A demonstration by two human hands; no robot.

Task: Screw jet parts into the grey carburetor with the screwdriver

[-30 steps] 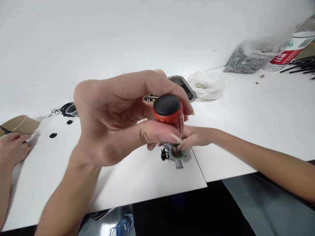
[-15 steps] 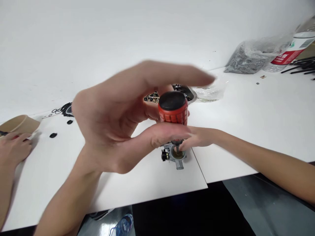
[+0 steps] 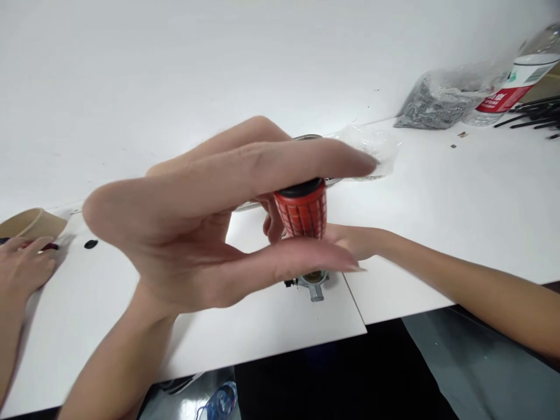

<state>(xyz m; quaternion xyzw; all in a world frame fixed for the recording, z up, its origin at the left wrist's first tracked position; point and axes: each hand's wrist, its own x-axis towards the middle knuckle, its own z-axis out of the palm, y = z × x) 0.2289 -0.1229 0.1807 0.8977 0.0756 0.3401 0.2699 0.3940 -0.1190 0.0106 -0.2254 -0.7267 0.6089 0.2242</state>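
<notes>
My left hand [image 3: 192, 239] curls round the red, ribbed handle of an upright screwdriver [image 3: 303, 217], thumb across its near side. The index finger lies over the black end cap. Below the thumb, the lower part of a grey metal carburetor [image 3: 317, 291] shows on the white table; the rest of it and the screwdriver's shaft are hidden. My right hand [image 3: 347, 240] reaches in from the right, at the carburetor's far side. Its fingertips are out of sight behind my left hand and the handle.
At the left, another person's hand [image 3: 28, 268] rests by a brown paper bowl [image 3: 50, 221]. A black disc [image 3: 91, 244] lies nearby. Behind my hands are a metal tray [image 3: 310, 137] and a clear bag [image 3: 387, 146]. Back right stand a bag of grey parts [image 3: 426, 108], a bottle [image 3: 503, 99] and black rods [image 3: 531, 116].
My left hand has shifted left and turned about the screwdriver, its index finger coming down over the cap. The handle tilts slightly, and the carburetor is more covered. My right arm has hardly moved.
</notes>
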